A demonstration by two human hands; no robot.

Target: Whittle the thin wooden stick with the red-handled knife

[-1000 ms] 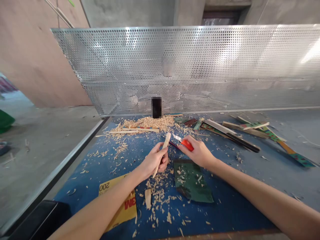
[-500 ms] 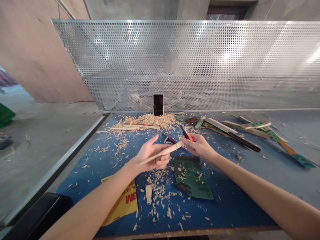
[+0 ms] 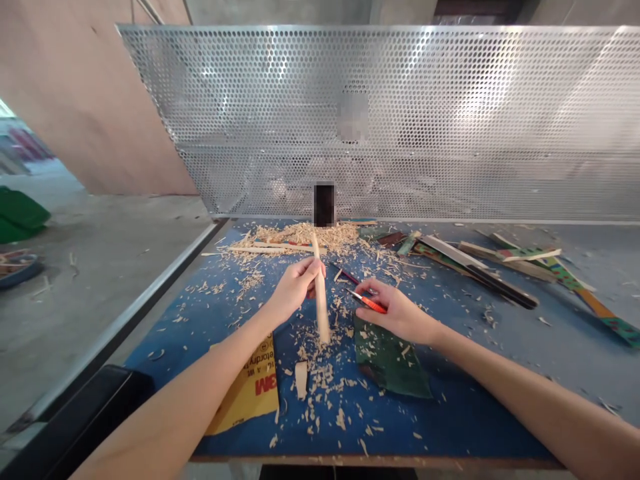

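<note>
My left hand (image 3: 299,283) is closed round a thin pale wooden strip (image 3: 321,303), which stands nearly upright in view, its wider end toward me. To its right, my right hand (image 3: 395,309) holds an orange utility knife (image 3: 371,303), the blade end pointing left toward the strip but apart from it. Under and in front of my right hand lies a dark green sheet of sandpaper (image 3: 395,363) strewn with shavings. A small pale wood offcut (image 3: 301,380) rests nearer to me. A thin dark pencil-like stick (image 3: 345,273) lies between the hands, partly hidden.
Wood shavings (image 3: 345,233) are heaped at the back of the blue tabletop (image 3: 175,333), before a dark phone-like block (image 3: 324,205). Behind stands a perforated metal panel (image 3: 280,120). Painted wooden strips (image 3: 590,300) lie right; yellow sandpaper (image 3: 250,393) sits by my left forearm.
My left hand has gripped the wooden strip and turned it from slanting to nearly upright. The right hand has let go of the strip's end and lowered the knife, now pointing left.
</note>
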